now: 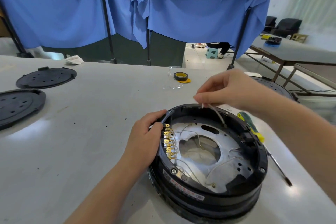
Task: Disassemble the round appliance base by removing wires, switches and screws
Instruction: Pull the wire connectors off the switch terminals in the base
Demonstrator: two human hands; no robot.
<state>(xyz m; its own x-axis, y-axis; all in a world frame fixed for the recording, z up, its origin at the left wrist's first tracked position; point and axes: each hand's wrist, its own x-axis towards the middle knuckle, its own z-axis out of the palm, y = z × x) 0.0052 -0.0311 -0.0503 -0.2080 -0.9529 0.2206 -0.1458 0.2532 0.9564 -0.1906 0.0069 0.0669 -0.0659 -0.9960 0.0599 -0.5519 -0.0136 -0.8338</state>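
Grey, scuffed tabletop [91,132] fills most of the view, with blue cloth drapes [72,5] hanging behind it. Two flat black round perforated covers [46,78] lie at its far left, one behind the other. Near the front right sits the round black plastic appliance base [209,196], open side up, showing a silvery metal plate with a large central hole [227,143] and thin pale wires looping across it. A row of brass spade terminals [168,142] lines the inner left wall.

Along the base's right side lies a green-and-yellow-handled screwdriver [251,125], its shaft pointing toward the viewer. A roll of black tape with a yellow core [180,76] rests farther back.

The left hand [145,136] grips the left rim, fingers curled over the edge beside the terminals. The right hand [225,88], above the far rim, pinches a thin whitish wire [218,113] between fingertips; the wire slants down to the plate.
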